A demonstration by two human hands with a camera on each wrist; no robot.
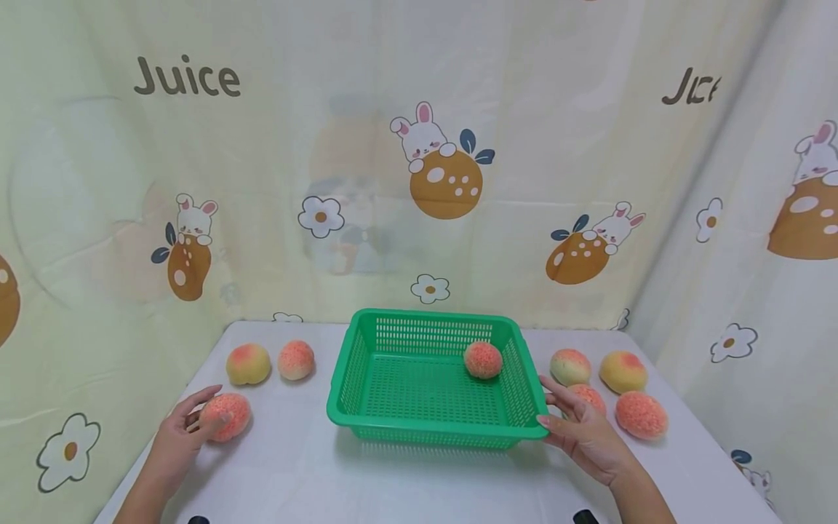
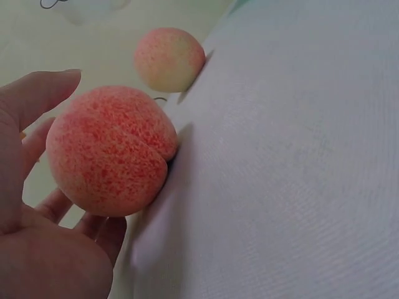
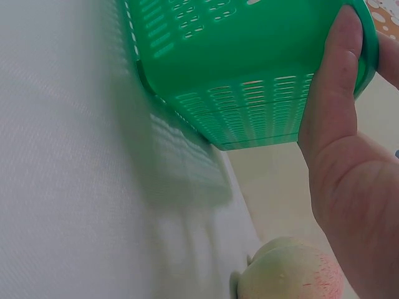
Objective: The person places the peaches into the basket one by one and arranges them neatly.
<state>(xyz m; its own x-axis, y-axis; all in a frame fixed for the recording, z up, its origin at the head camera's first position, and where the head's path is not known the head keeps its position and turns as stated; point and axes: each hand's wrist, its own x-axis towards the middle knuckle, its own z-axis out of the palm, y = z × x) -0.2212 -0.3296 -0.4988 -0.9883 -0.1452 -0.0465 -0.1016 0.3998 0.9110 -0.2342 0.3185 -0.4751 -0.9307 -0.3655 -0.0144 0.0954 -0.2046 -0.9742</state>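
In the head view my left hand [image 1: 183, 429] is at the left side of a red-speckled toy peach [image 1: 225, 417] on the white table. Its thumb and fingers spread about the peach; the left wrist view shows a small gap beside the thumb tip. A green plastic basket [image 1: 432, 428] stands mid-table with one pink peach [image 1: 483, 360] inside, near its right wall. My right hand [image 1: 585, 433] pinches the basket's right rim at the front corner, thumb on the near side. Another peach [image 1: 588, 397] is partly hidden behind that hand.
Beyond the left hand sit a yellow peach [image 1: 248, 364] and a pink peach [image 1: 297, 360]. Right of the basket are a pale peach [image 1: 570, 366], a yellow peach [image 1: 623, 372] and a red-speckled peach [image 1: 641, 415]. A printed curtain [image 1: 537, 145] hangs behind the table.
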